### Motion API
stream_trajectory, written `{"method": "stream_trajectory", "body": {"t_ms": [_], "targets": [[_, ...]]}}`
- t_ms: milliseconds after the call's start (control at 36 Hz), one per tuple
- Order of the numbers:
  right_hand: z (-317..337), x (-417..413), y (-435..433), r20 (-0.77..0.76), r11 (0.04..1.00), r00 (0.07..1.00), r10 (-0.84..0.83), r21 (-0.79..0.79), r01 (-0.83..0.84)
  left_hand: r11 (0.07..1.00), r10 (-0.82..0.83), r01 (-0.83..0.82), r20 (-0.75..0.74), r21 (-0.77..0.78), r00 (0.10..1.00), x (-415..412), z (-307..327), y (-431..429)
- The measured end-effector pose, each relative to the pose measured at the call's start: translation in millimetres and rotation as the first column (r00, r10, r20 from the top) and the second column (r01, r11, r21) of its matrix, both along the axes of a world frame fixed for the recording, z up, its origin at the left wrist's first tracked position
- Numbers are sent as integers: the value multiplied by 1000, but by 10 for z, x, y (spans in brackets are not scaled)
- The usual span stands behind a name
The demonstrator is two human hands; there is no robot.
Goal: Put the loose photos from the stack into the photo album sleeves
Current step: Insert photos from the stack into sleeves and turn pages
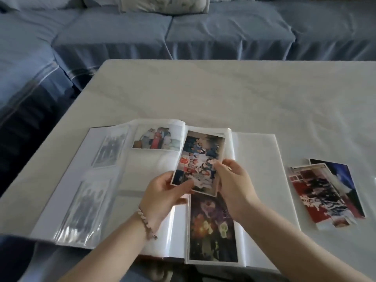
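the held photo (201, 159) hangs over the right-hand page of the album (254, 159), above the upper sleeve, slightly tilted and not yet entered. the left hand (166, 190) pinches its lower left corner, thumb on top and fingers curled beneath; the right hand (234, 180) pinches its right edge in like manner. risks, as judged: the sleeve mouth cannot be made out (glare on the plastic hides it), so a leading corner may catch the film and bend; the tilt may jam the print askew; thumbs on the glossy face may smudge it; the raised leaf by the spine looks free to flop across. the lower sleeve photo (212, 226) lies just below the hands, which narrows a low approach. the stack (325, 192) lies on the table (223, 94) well apart to the right, unevenly fanned. broad bare table lies beyond the album; the album's near edge sits close to the table's front edge, so there is little margin toward the person.
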State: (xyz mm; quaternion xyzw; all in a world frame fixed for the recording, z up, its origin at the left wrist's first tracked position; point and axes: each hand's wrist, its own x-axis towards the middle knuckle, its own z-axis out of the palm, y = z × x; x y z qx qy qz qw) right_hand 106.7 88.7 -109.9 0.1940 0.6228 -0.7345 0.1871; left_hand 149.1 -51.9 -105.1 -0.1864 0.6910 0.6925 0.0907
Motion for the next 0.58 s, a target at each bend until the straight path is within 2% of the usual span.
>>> {"method": "stream_trajectory", "body": {"t_ms": [83,139,194,250,306,389,472,583], "targets": [[-61,20,-167,-66,993,993,93,73,-88,981,175,-176,20,78,984,32,-48,-174],[-89,25,-236,-138,977,973,185,133,-167,958,279,-278,0,63,960,43,-77,-299],[-114,10,-273,-230,944,932,282,239,-226,928,371,-369,-37,44,928,33,-81,-437],[-133,-21,-291,-292,892,875,386,359,-273,877,477,-471,-63,94,877,-2,-74,-597],[-145,-74,-300,-319,815,812,489,499,-294,819,571,-559,-81,133,817,-40,-51,-763],[-136,-186,-329,-327,681,724,608,683,-263,773,632,-627,-183,92,753,-35,-29,-1019],[-148,-330,-409,-322,532,586,743,816,-227,790,554,-607,-320,-87,768,-1,-8,-1237],[-221,-522,-510,-217,343,425,879,906,-247,709,567,-666,-374,-232,734,-9,-75,-1416]]}}
